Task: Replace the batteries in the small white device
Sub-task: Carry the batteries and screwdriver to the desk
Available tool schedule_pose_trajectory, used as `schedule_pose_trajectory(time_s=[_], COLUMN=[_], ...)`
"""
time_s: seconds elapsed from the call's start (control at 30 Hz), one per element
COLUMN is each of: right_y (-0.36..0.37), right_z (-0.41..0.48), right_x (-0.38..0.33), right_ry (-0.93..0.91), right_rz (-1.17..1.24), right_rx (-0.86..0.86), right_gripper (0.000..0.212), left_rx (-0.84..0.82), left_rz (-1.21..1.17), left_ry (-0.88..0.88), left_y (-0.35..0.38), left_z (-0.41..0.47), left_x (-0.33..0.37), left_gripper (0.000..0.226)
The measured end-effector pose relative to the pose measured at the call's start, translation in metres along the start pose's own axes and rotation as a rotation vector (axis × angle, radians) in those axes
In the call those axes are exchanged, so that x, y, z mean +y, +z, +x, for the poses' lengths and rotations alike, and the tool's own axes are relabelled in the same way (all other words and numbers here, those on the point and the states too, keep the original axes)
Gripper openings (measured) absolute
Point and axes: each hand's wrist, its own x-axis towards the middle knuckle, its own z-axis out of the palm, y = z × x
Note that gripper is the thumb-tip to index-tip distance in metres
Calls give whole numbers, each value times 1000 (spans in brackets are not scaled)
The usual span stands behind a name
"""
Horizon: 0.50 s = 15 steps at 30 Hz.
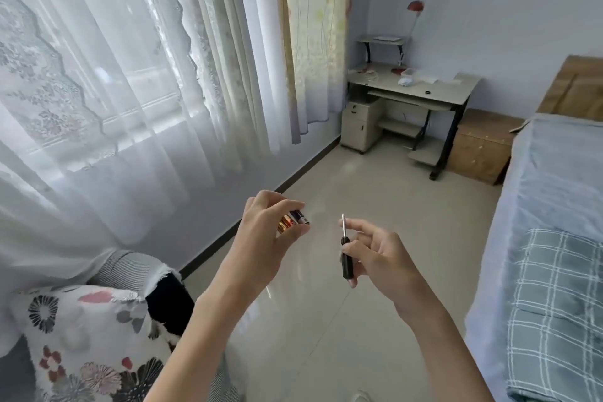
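Observation:
My left hand (266,238) is raised over the floor and pinches a small bundle of batteries (292,221) between thumb and fingers; the batteries show gold, orange and purple wrapping. To its right, my right hand (378,254) holds a small screwdriver (345,250) with a black handle, its metal tip pointing up. The two hands are apart, about a hand's width from each other. No small white device shows in either hand.
A sofa arm with a flowered cushion (88,343) sits at lower left under sheer curtains (114,75). A bed with a blue blanket (554,238) fills the right. A computer desk (421,88) with small items stands at the far wall, beside a wooden nightstand (483,147).

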Motion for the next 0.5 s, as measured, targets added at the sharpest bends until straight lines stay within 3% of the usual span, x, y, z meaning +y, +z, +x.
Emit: schedule_pose_trajectory(time_s=[0.5], right_y=[-162], right_z=[186], right_x=[-33], right_ry=[-42], right_rz=[95], right_rx=[264], right_gripper=[40], left_rx=[-96], left_rz=[7], left_ry=[243], left_y=[104], left_z=[278], left_x=[62], left_gripper=[36])
